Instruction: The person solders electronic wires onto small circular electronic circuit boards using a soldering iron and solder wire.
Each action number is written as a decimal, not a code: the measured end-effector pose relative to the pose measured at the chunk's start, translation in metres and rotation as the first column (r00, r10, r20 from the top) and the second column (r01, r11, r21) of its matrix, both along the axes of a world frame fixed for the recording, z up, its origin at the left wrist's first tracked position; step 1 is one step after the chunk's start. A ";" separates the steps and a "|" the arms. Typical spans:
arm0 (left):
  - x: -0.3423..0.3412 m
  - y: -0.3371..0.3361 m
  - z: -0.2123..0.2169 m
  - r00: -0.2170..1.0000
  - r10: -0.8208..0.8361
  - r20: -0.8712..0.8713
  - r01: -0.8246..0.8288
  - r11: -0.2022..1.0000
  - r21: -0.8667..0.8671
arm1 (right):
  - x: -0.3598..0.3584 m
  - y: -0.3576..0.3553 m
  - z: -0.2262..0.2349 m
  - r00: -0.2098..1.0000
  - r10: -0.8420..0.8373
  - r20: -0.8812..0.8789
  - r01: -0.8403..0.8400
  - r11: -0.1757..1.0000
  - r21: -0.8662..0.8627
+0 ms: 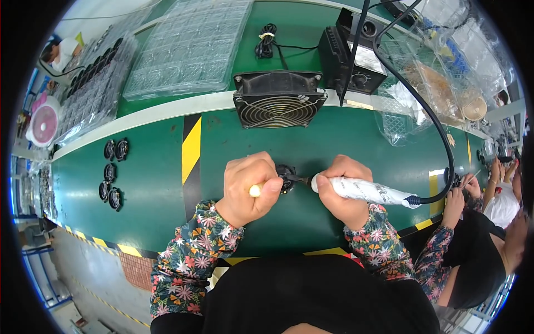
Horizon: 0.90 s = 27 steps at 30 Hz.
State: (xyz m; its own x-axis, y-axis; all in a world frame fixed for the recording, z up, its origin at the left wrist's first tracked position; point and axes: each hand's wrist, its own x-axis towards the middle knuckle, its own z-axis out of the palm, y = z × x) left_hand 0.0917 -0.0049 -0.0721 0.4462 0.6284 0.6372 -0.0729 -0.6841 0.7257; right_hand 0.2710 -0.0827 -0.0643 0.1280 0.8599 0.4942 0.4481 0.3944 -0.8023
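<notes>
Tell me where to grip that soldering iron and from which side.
Grip the soldering iron on its white wrapped handle, as the right hand does, coming from the near side. Its dark tip points left at the small black part; the cable leaves the right end.

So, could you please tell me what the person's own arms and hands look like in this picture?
Both hands are bare: no gloves, and no rings or watch that I can see. The left hand and right hand each come out of a long dark sleeve printed with flowers in orange, pink, white and green. The left sleeve and right sleeve reach the wrists. Below them is a plain black garment.
</notes>
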 end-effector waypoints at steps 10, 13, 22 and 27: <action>0.000 0.000 0.000 1.000 0.004 -0.005 -0.004 1.000 0.015 | 0.001 0.003 0.004 0.993 0.070 0.095 -0.077 0.994 0.074; -0.001 0.000 0.000 1.000 0.009 -0.003 -0.009 1.000 0.020 | 0.000 0.003 0.006 0.987 0.085 0.139 -0.099 0.990 0.100; 0.000 0.000 -0.001 1.000 0.003 0.007 -0.003 1.000 0.005 | -0.001 0.003 0.003 0.983 0.080 0.163 -0.103 0.985 0.140; 0.000 0.001 -0.001 1.000 0.004 0.006 -0.004 1.000 0.011 | -0.001 0.003 0.002 0.983 0.078 0.165 -0.103 0.984 0.148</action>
State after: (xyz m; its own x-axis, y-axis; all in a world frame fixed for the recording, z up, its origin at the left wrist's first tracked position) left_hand 0.0913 -0.0039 -0.0735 0.4400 0.6230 0.6467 -0.0748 -0.6922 0.7178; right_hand 0.2697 -0.0794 -0.0623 -0.0372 0.7755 0.6303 0.5210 0.5533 -0.6500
